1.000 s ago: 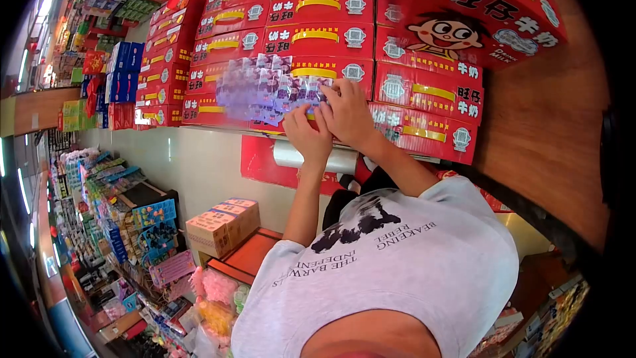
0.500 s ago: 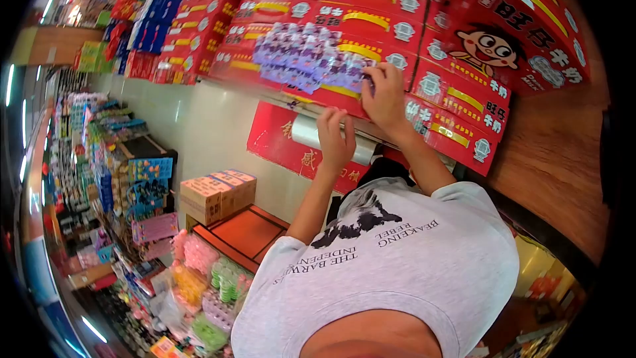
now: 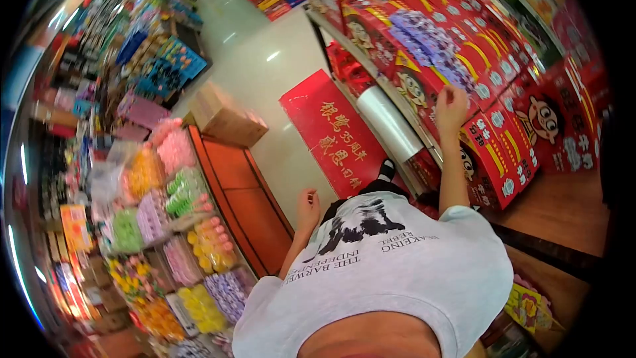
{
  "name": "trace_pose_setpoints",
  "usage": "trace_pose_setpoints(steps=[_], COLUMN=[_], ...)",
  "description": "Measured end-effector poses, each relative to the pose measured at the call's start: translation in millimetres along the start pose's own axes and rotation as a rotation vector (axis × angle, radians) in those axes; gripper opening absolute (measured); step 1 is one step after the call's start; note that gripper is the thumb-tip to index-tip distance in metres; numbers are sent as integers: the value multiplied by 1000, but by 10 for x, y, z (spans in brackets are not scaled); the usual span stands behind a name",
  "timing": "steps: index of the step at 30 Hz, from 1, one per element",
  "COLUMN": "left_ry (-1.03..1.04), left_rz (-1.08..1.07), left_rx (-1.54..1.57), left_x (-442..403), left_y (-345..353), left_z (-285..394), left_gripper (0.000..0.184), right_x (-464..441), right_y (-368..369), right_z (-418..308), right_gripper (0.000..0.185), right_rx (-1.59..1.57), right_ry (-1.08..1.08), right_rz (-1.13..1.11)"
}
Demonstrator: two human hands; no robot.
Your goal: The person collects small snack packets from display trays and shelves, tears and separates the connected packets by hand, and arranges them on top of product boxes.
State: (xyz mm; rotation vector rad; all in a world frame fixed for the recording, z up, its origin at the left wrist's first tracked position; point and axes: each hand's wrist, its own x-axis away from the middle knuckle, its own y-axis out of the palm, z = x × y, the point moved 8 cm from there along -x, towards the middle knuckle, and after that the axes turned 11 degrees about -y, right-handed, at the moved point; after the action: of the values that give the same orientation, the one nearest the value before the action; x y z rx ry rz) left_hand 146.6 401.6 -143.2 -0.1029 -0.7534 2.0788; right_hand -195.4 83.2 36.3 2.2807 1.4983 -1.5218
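My right hand (image 3: 452,111) is raised at the near edge of the stacked red milk boxes (image 3: 493,152), fingers curled beside the lower end of the purple packets (image 3: 434,46). Those small packets lie in a long overlapping strip on top of the boxes. Whether the fingers hold a packet is too small to tell. My left hand (image 3: 309,208) hangs low by my side, above the floor and beside the orange-red display table, with its fingers curled in; nothing in it can be made out.
An orange-red table edge (image 3: 248,199) runs along the left, with bagged colourful goods (image 3: 159,225) beside it. A cardboard box (image 3: 225,116) stands at its far end. A roll of clear film (image 3: 389,122) lies beside the box stack, near a red floor mat (image 3: 328,132).
The view has turned left and down toward the aisle. My left hand has left the packets and dropped to my side. My right hand remains near the packets' lower end.
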Motion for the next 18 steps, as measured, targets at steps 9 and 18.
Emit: trace_pose_setpoints(steps=[9, 18], left_ry=[153, -253], left_rz=[195, 447], left_rx=[-30, -23], left_x=[953, 2137], left_y=[-517, -1223], left_z=[-203, -1168], left_gripper=[13, 21], right_x=[2408, 4477], right_y=[1485, 340], right_z=[-2396, -4234], right_gripper=[42, 42], right_rx=[-320, -895], right_ry=[-654, -1079], right_rz=[-1494, -2063])
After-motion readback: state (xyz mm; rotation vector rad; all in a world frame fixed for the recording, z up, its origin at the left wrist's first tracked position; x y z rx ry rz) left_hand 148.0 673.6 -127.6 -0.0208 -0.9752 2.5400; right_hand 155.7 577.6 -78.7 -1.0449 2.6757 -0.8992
